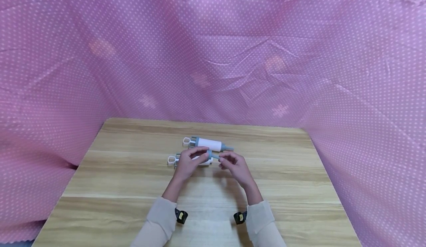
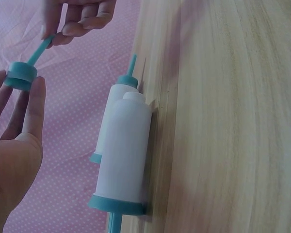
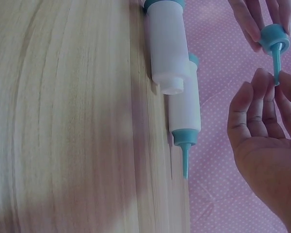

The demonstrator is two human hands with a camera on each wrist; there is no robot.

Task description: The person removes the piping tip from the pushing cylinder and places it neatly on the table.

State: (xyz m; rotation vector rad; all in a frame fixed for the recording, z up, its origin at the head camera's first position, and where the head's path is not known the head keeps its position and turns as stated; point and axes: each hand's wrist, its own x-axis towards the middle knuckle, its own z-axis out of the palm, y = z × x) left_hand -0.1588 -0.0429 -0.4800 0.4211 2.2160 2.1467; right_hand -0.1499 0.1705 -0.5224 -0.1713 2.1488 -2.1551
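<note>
Both hands hold a teal nozzle cap [image 2: 22, 75] with a thin spout, raised above the table. My left hand [image 1: 188, 162] grips its wide round base between thumb and fingers. With thumb and fingertips, my right hand [image 1: 238, 168] pinches the spout's tip. Below lies a white syringe-like dispenser [image 2: 125, 150] with a teal collar and a white loop handle; its bare white neck shows at the front end. Behind it lies a similar dispenser [image 1: 209, 144], a teal nozzle cap fitted on its end. In the head view the left hand partly hides the nearer dispenser.
The dispensers lie on a wood-grain table [image 1: 213, 210], roughly parallel, with spout ends to the right and loop handles to the left. A pink dotted cloth [image 1: 213, 54] hangs behind the table and at its sides. Each wrist wears a small black camera.
</note>
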